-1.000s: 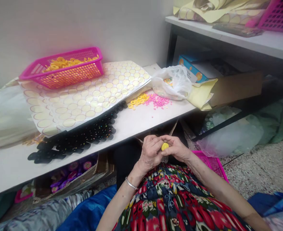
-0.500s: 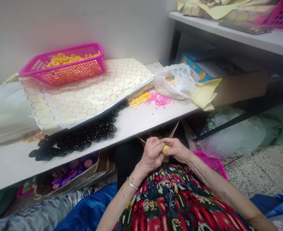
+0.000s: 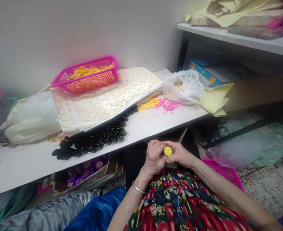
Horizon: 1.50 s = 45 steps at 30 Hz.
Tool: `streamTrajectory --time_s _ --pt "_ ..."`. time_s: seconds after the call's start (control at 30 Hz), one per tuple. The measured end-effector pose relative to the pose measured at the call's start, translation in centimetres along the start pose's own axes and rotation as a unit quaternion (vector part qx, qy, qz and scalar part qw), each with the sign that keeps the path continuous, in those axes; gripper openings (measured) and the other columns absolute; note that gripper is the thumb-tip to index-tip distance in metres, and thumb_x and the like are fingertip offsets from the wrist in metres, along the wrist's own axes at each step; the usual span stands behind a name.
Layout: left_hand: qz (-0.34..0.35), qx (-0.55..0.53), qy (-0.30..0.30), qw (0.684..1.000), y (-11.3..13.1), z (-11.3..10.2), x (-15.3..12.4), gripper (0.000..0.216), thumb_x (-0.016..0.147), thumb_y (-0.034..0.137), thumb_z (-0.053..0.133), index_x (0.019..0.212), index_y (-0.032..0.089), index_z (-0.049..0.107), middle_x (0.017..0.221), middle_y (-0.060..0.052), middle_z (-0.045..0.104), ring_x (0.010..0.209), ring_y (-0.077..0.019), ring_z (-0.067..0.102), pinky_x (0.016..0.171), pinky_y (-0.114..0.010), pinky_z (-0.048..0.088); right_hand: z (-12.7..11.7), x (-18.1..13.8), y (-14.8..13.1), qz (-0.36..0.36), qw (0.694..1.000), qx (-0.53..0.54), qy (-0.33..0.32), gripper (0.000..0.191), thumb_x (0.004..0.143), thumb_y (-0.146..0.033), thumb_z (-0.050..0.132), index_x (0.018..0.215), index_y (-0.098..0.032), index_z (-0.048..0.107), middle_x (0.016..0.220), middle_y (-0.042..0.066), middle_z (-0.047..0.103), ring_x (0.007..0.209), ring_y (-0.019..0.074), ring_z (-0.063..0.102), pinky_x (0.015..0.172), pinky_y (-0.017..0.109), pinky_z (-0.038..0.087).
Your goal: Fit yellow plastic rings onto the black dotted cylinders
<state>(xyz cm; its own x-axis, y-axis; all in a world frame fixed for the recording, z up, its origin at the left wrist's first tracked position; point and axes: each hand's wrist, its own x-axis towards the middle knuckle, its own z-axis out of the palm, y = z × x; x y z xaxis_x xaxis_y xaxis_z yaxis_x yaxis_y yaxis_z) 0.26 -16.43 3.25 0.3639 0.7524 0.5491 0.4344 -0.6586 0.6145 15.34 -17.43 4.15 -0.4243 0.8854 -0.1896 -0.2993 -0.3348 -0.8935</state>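
Note:
Close in front of my body, below the table edge, my left hand (image 3: 154, 156) and my right hand (image 3: 181, 154) meet around a small yellow round piece (image 3: 167, 151). Its flat circular face points up at me; whether it is a cap or the end of something longer is hidden by the fingers. My right thumb and fingers pinch it from the right. The left fingers are curled against its other side. On the table beyond lie small yellow rings (image 3: 149, 104) and a spread of tiny pink bits (image 3: 169, 105).
A pink basket (image 3: 88, 84) of yellow rings stands on sheets of round stickers (image 3: 103, 104). Black speckled pieces (image 3: 93, 138) line the table's front edge. An open plastic bag (image 3: 189, 88) holds coloured bits. Below are a carton (image 3: 112, 171) of purple items and another pink basket (image 3: 228, 176).
The yellow piece has turned so its round face shows more fully between my fingers. My view has shifted left and up, so the table appears further right and lower.

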Motion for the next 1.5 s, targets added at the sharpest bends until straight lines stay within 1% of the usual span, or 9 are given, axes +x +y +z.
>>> streamTrajectory --time_s 0.2,0.53,0.67,0.87,1.0,1.2,1.3,1.4,1.5 --pt "0.008 0.051 0.015 0.999 0.4 0.2 0.3 0.015 0.067 0.016 0.055 0.081 0.018 0.06 0.072 -0.003 0.061 0.075 -0.0174 0.049 0.073 -0.035 0.04 -0.4 0.0 0.8 -0.028 0.995 -0.004 0.099 0.031 0.063 -0.031 0.073 0.087 -0.015 0.064 0.076 0.0 0.06 0.067 0.0101 0.051 0.063 0.024 0.041" --pt "-0.018 0.135 0.112 0.984 0.3 1.6 0.1 0.011 0.069 0.012 0.047 0.069 0.016 0.057 0.063 -0.005 0.058 0.068 -0.0179 0.049 0.066 -0.036 0.04 1.1 -0.6 0.6 -0.083 0.934 -0.315 0.148 0.026 0.08 -0.04 0.054 0.094 -0.017 0.056 0.075 0.0 0.053 0.068 0.0129 0.047 0.064 0.024 0.039" --pt "0.01 0.109 0.065 0.992 -0.8 -0.1 -0.1 0.022 0.07 0.026 0.061 0.089 0.015 0.06 0.084 -0.008 0.063 0.081 -0.0202 0.053 0.072 -0.037 0.046 0.1 0.7 1.6 -0.043 0.925 -0.352 0.135 0.029 0.083 -0.044 0.045 0.092 -0.018 0.054 0.072 0.0 0.052 0.064 0.0132 0.047 0.059 0.024 0.039" --pt "-0.096 0.318 0.287 0.899 -6.1 -5.4 -2.3 0.032 0.074 0.028 0.063 0.103 0.015 0.057 0.093 -0.011 0.058 0.088 -0.0222 0.056 0.077 -0.038 0.048 -1.1 5.2 2.8 0.086 0.75 -0.653 0.064 0.019 0.072 -0.015 0.05 0.089 -0.015 0.058 0.083 0.008 0.063 0.076 0.0188 0.058 0.065 0.026 0.038" --pt "-0.167 0.462 0.258 0.832 -9.3 -7.7 -3.0 0.038 0.077 0.033 0.06 0.107 0.011 0.057 0.092 -0.014 0.059 0.083 -0.0234 0.058 0.069 -0.033 0.047 -0.9 8.9 3.7 0.157 0.685 -0.712 -0.002 0.023 0.066 -0.003 0.049 0.083 -0.011 0.063 0.086 0.016 0.066 0.084 0.025 0.062 0.062 0.027 0.039" --pt "-0.161 0.445 0.252 0.844 -10.4 -7.7 -2.8 0.032 0.077 0.035 0.059 0.102 0.015 0.06 0.087 -0.012 0.063 0.075 -0.0202 0.06 0.062 -0.029 0.045 -1.4 9.2 3.0 0.154 0.695 -0.702 0.002 0.016 0.068 -0.004 0.05 0.075 -0.01 0.064 0.08 0.016 0.066 0.078 0.0238 0.063 0.057 0.026 0.037" --pt "-0.147 0.433 0.269 0.848 -10.7 -7.3 -2.9 0.032 0.075 0.034 0.061 0.099 0.014 0.06 0.092 -0.014 0.065 0.079 -0.0221 0.062 0.064 -0.03 0.046 -1.3 7.6 0.8 0.123 0.746 -0.654 -0.033 0.008 0.072 -0.015 0.055 0.074 -0.014 0.062 0.069 0.006 0.063 0.067 0.0166 0.06 0.055 0.023 0.036" --pt "-0.125 0.417 0.276 0.857 -10.7 -6.8 -2.9 0.033 0.074 0.031 0.064 0.1 0.012 0.059 0.09 -0.014 0.066 0.079 -0.0225 0.063 0.066 -0.031 0.048 -0.4 8.2 -1.8 0.019 0.842 -0.538 -0.04 0.015 0.081 -0.021 0.048 0.07 -0.017 0.058 0.053 -0.002 0.052 0.055 0.0116 0.052 0.054 0.022 0.037" --pt "-0.081 0.407 0.264 0.871 -10.0 -6.1 -2.6 0.034 0.073 0.024 0.065 0.103 0.012 0.056 0.086 -0.013 0.066 0.077 -0.0214 0.064 0.067 -0.031 0.05 0.8 11.8 -3.2 -0.138 0.81 -0.567 0.057 0.014 0.084 -0.02 0.045 0.079 -0.017 0.057 0.077 0.003 0.056 0.074 0.0136 0.052 0.069 0.025 0.04"
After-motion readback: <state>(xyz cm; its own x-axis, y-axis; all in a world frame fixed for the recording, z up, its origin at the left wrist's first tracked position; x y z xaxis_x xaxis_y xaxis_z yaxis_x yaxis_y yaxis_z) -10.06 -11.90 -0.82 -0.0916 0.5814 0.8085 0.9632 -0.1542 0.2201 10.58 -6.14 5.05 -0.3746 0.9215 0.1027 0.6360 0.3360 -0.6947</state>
